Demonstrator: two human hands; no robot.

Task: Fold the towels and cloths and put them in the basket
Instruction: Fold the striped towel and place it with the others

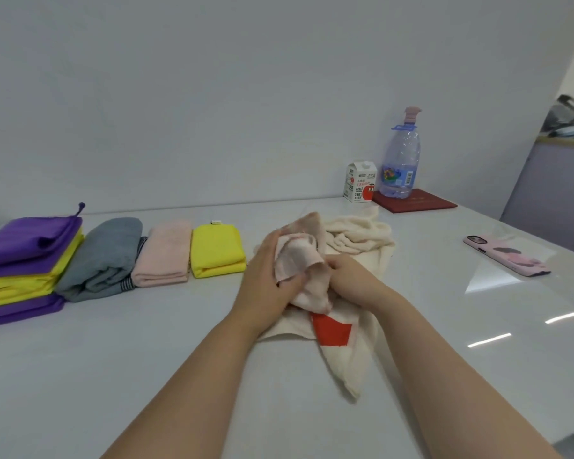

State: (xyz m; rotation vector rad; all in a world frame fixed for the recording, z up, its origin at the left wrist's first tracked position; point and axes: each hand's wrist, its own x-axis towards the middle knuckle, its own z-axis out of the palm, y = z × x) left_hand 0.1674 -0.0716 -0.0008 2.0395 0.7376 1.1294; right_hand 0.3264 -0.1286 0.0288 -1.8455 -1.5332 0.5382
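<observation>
- We see both hands on one cream towel point(340, 356) at table point(146, 376) centre. Left hand point(269, 276) is wrapped over a bunched pinkish fold of it, fingers curled closed on the fabric. Right hand point(352, 276) pinches the same bunch from the other side, also closed on the cloth.
- Towel is crumpled, not flat. Its long axis runs roughly from the far side toward us, with one corner trailing near us and slightly right. A red patch point(332, 329) shows on the part lying just below the hands. The far end is a loose heap of cream fabric behind the hands.
- Folded items in a row on the left, long axes running away from us: one yellow cloth point(217, 251), one pink towel point(164, 255), one grey towel point(105, 256) with a striped edge beneath it.
- Far left: one stack of purple and yellow cloths point(24, 270), layers alternating. We cannot count the pieces reliably.
- We count four folded groups, all touching or just beside each other, well apart from the towel in hand.
- Back right: one juice carton point(361, 182), one clear water bottle point(400, 164) standing on a red booklet point(418, 203).
- Right edge: one phone point(506, 255) in a pink case, lying flat, face down.
</observation>
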